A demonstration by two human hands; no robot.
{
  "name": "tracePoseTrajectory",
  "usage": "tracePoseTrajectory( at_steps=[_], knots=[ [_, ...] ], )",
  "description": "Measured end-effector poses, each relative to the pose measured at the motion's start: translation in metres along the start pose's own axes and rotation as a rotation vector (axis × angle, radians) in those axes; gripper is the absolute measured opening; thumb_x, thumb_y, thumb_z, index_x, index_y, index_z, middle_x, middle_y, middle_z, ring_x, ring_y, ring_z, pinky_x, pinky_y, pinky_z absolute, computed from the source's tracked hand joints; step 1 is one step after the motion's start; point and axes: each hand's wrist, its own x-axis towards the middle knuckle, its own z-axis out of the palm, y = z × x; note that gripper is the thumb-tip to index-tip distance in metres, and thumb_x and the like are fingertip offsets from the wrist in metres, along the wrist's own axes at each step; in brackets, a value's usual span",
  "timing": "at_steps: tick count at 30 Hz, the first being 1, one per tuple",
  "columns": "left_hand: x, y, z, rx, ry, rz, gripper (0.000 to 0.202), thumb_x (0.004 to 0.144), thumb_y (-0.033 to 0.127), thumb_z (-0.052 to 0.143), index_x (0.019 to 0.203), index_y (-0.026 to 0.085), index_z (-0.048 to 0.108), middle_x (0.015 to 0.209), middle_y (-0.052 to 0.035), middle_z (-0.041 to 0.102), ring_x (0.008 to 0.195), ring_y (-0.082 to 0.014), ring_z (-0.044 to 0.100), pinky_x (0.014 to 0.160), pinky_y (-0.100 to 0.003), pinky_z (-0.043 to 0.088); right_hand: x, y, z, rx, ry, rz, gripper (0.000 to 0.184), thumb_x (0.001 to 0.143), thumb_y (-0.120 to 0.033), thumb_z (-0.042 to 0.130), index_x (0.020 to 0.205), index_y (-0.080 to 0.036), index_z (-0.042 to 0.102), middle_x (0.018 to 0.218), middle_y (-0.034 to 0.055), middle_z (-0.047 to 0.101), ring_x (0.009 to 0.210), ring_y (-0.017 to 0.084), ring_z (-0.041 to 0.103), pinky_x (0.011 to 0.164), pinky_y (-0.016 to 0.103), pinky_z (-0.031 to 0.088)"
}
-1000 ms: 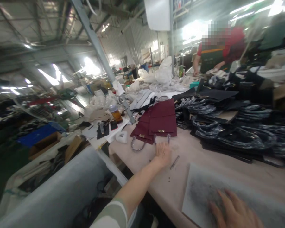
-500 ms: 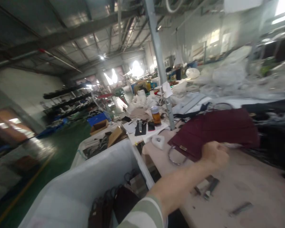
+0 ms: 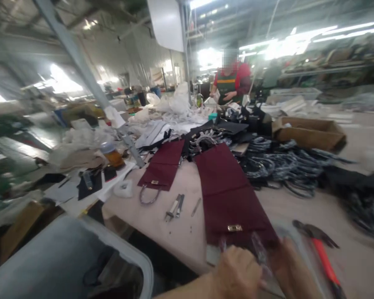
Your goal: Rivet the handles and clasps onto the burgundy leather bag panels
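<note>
A long burgundy bag panel [image 3: 233, 191] with a metal clasp [image 3: 234, 228] lies in front of me, its lower end toward my hands. A plastic-wrapped handle [image 3: 259, 248] comes off that end. My left hand [image 3: 238, 268] is closed over the handle, its fingertips partly hidden. At the panel's lower right corner is my right hand [image 3: 291, 265], blurred, its fingers mostly hidden. A second burgundy panel [image 3: 165, 162] with a wrapped handle [image 3: 149, 202] lies farther left.
A hammer [image 3: 322, 253] with a red grip lies to the right. Metal tools [image 3: 176, 207] lie between the panels. Wrapped black handles [image 3: 283, 166] and an open cardboard box [image 3: 310, 133] are behind. A grey bin [image 3: 146, 265] stands left, near a metal post [image 3: 81, 62]. A co-worker [image 3: 230, 81] is across the table.
The view has swung right. My left hand has moved from the burgundy material on the table to the near panel's handle. My right hand has come into view.
</note>
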Motion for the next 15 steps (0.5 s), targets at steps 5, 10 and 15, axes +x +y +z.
tracePoseTrajectory(
  at_steps=[5, 10, 15],
  knots=[
    [-0.050, 0.060, 0.034, -0.075, -0.158, 0.156, 0.027, 0.097, 0.035, 0.056, 0.078, 0.017, 0.053, 0.069, -0.0019, 0.054, 0.060, -0.0167, 0.057, 0.049, -0.029, 0.037, -0.025, -0.004, -0.012, 0.391, 0.156, 0.554, 0.050, 0.055, -0.054, 0.078, 0.088, -0.018, 0.066, 0.082, 0.0102, 0.075, 0.074, 0.030, 0.072, 0.069, 0.044, 0.061],
    [-0.040, 0.057, 0.013, -0.094, -0.295, 0.199, 0.023, 0.102, 0.032, 0.048, 0.088, 0.016, 0.055, 0.079, -0.0043, 0.058, 0.069, -0.0194, 0.061, 0.056, -0.032, 0.043, -0.036, 0.001, -0.012, 0.214, 0.316, 0.555, 0.049, 0.058, -0.048, 0.073, 0.098, -0.019, 0.066, 0.091, 0.0103, 0.075, 0.084, 0.028, 0.069, 0.083, 0.043, 0.057],
    [-0.024, 0.059, 0.014, -0.107, -0.363, 0.186, 0.026, 0.104, 0.032, 0.044, 0.091, 0.014, 0.058, 0.084, -0.0074, 0.061, 0.073, -0.0206, 0.063, 0.059, -0.033, 0.047, -0.037, 0.012, -0.025, -0.361, 0.253, 0.321, 0.044, 0.078, -0.044, 0.056, 0.110, -0.018, 0.070, 0.096, 0.0125, 0.074, 0.089, 0.029, 0.068, 0.084, 0.043, 0.052]
  ],
)
